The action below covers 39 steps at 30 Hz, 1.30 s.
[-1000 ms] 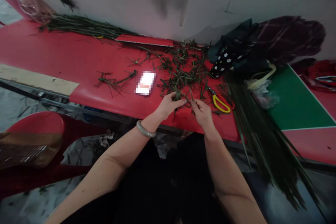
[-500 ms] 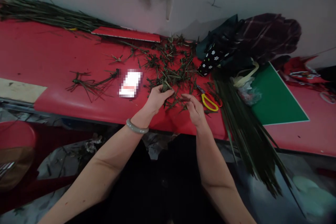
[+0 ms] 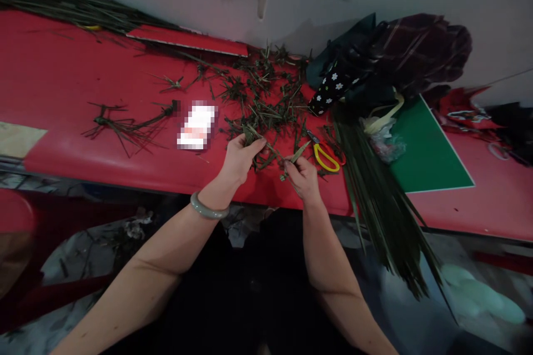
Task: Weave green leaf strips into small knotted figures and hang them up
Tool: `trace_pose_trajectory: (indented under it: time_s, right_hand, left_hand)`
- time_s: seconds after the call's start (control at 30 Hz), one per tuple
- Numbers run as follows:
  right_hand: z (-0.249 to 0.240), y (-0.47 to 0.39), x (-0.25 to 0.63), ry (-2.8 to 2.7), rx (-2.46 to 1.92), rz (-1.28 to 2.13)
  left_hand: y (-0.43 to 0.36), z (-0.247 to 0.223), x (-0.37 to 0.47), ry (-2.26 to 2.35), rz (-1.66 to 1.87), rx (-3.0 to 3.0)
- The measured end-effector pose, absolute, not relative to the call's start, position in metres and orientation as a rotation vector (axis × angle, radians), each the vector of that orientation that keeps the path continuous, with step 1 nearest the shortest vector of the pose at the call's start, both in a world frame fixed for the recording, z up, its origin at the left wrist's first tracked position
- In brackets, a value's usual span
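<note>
My left hand [image 3: 238,162] is closed in a pinch on a green folded leaf piece [image 3: 250,133], held low over the front of the red table [image 3: 137,169]. To its right, my right hand [image 3: 303,178] pinches a narrow leaf strip [image 3: 300,152], whose pale pointed end sticks up past the fingers. A thin length of leaf runs between the two hands. Just behind them lies a pile of knotted leaf pieces [image 3: 272,113]. Scissors [image 3: 326,156] with yellow and red handles rest right of my right hand.
A phone [image 3: 197,126] with a blurred screen lies to the left, near more knotted leaf pieces [image 3: 125,122]. Long leaves [image 3: 375,194] overhang the front edge at right, beside a green board [image 3: 437,155]. A dark umbrella [image 3: 428,52] leans at the wall.
My right hand has closed from loosely curved, empty-looking fingers into a pinch on a leaf strip. My left hand keeps its hold on the leaf piece. The whole view has shifted slightly.
</note>
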State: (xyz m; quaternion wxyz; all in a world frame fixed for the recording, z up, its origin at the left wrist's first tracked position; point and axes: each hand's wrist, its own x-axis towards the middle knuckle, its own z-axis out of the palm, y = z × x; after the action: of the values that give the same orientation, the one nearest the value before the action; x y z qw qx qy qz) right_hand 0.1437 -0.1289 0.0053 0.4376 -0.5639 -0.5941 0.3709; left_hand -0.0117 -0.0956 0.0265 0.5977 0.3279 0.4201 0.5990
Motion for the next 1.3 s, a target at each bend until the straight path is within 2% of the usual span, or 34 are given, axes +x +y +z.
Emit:
trace_pose_trajectory:
  time_s: [0.2,0.47,0.7,0.87,1.07,1.3]
  right_hand:
    - [0.006,-0.126,0.142,-1.394,-1.387,0.985]
    - [0.012,-0.115,0.126,-0.990,-1.269,1.218]
    - [0.010,-0.116,0.114,-0.964,-1.220,1.212]
    - [0.006,-0.118,0.133,-0.960,-1.254,1.117]
    - [0.001,-0.123,0.175,-0.767,-1.337,0.920]
    - [-0.001,-0.136,0.188,-0.958,-1.392,0.868]
  left_hand:
    - [-0.102,0.028,-0.011,1.048,1.445,0.866]
    - [-0.127,0.044,-0.008,1.177,1.479,1.253]
    - [-0.114,0.025,-0.015,1.113,1.579,0.951]
    - [-0.091,0.015,-0.032,1.075,1.337,0.919]
    - [-0.075,0.006,-0.048,1.479,0.906,1.563]
    - [-0.067,0.012,-0.067,1.690,0.624,1.906]
